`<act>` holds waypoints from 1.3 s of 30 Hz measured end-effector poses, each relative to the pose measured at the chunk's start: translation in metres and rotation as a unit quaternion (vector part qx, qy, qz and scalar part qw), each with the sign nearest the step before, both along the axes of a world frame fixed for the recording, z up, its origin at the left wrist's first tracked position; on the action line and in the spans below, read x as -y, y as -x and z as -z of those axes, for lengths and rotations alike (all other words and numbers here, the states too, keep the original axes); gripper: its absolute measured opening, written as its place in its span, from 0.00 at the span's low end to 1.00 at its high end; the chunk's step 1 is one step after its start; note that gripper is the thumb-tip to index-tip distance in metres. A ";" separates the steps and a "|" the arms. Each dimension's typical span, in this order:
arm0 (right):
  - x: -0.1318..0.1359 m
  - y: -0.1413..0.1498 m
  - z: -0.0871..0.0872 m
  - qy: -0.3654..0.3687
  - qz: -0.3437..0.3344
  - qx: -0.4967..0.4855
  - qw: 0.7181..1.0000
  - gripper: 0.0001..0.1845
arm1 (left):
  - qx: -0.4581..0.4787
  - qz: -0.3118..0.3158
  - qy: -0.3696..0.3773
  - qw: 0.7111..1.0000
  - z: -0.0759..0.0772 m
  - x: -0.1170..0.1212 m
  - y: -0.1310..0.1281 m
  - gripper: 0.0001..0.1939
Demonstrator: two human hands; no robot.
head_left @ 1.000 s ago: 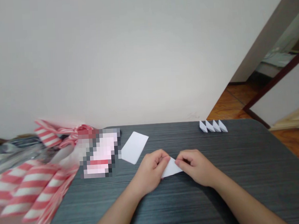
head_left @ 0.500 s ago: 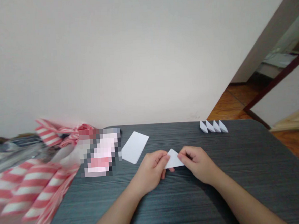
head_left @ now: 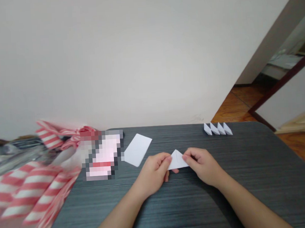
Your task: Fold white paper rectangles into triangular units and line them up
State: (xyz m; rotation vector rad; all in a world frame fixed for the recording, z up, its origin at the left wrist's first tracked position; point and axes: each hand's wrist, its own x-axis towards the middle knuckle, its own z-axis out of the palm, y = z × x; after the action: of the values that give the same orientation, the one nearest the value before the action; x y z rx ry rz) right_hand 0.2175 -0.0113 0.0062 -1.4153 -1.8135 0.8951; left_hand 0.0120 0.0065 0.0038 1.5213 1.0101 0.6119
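A small folded piece of white paper (head_left: pixel 177 160), shaped like a triangle with its point away from me, is held just over the dark table (head_left: pixel 179 208). A crease line runs down its middle from the tip. My left hand (head_left: pixel 154 172) pinches its left side between thumb and fingers, with some fingertips showing beneath. On the right side, my right hand (head_left: pixel 203 165) pinches the paper the same way. White paper sheets (head_left: pixel 138 150) lie flat to the left, beyond my left hand. Several folded white paper pieces (head_left: pixel 218 129) stand in a row near the far edge.
A pixelated, pinkish flat object (head_left: pixel 105 154) lies at the table's left edge. Red-and-white striped cloth (head_left: pixel 28 190) is heaped left of the table. A pale wall (head_left: pixel 149 59) rises behind the far edge. Wooden floor (head_left: pixel 229 106) shows at the right.
The paper has tipped slightly and moved a little away from me, and its centre crease now shows. My right hand has shifted very slightly; both hands keep their pinch.
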 end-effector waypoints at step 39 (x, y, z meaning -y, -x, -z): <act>0.003 0.001 0.003 -0.106 -0.090 -0.009 0.990 0.06 | 0.028 0.042 0.003 0.999 -0.002 0.000 -0.002 0.18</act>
State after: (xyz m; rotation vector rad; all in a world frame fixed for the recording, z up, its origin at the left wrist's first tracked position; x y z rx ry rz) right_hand 0.2161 -0.0139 0.0037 -1.1227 -1.9805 0.7739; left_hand 0.0143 0.0067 0.0056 1.5245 0.9011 0.5880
